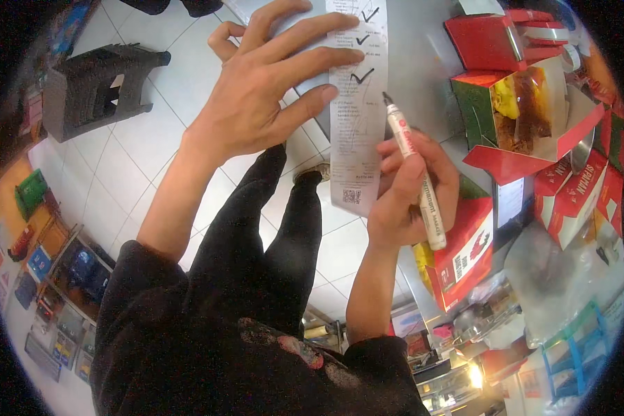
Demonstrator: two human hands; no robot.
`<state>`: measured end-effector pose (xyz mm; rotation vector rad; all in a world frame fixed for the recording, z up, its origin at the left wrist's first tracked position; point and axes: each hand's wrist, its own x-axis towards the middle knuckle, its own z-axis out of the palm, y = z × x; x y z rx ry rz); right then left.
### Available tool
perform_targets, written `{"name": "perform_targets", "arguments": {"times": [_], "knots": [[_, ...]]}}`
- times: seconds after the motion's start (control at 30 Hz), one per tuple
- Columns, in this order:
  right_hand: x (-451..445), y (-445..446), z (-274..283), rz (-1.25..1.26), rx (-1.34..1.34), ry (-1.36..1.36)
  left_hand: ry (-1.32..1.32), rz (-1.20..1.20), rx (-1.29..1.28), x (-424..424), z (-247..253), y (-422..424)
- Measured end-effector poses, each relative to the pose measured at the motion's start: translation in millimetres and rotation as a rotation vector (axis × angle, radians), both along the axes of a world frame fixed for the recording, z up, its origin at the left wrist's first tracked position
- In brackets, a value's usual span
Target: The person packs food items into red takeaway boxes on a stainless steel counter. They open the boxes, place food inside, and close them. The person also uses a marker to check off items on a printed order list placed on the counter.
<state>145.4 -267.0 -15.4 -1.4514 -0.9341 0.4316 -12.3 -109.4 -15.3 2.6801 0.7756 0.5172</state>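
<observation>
A long printed paper receipt (354, 130) lies on a grey metal counter (421, 47) and hangs past its near edge. Several black check marks and fainter pen strokes are on the paper. My left hand (270, 78) is spread, its fingertips resting on the receipt's left side. In my right hand (416, 182) is a white permanent marker (406, 140), uncapped, its black tip pointing up just off the receipt's right edge. The right fingers wrap the marker's barrel beside the lower part of the paper.
Right of the receipt stands an open red and green food box (535, 151) with food inside. Another red box (463, 255) is by my right wrist, and folded red cartons (577, 192) lie beyond. A dark plastic stool or crate (104, 88) stands on the tiled floor (130, 151).
</observation>
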Motion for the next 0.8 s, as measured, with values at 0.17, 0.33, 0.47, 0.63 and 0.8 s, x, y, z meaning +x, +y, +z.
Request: {"name": "perform_targets", "arguments": {"times": [0.17, 0.33, 0.47, 0.63, 0.8], "knots": [[1.6, 0.3, -2.6, 0.033, 0.025, 0.098, -0.231, -0.022, -0.187, 8.4, -7.2, 7.7], [19.3, -2.7, -8.7, 0.123, 0.020, -0.179, -0.196, 0.001, -0.207, 10.8, -3.0, 6.3], [12.9, -5.5, -12.0, 0.011, 0.006, -0.008, -0.168, -0.022, -0.183, 8.8, -7.2, 7.2], [9.6, -7.3, -4.8, 0.023, -0.070, 0.063, -0.052, -0.008, -0.217, 3.9, 1.1, 7.1], [25.2, -10.5, -9.0, 0.136, -0.021, -0.038, 0.006, -0.004, -0.201, 2.7, 4.7, 6.4]]}}
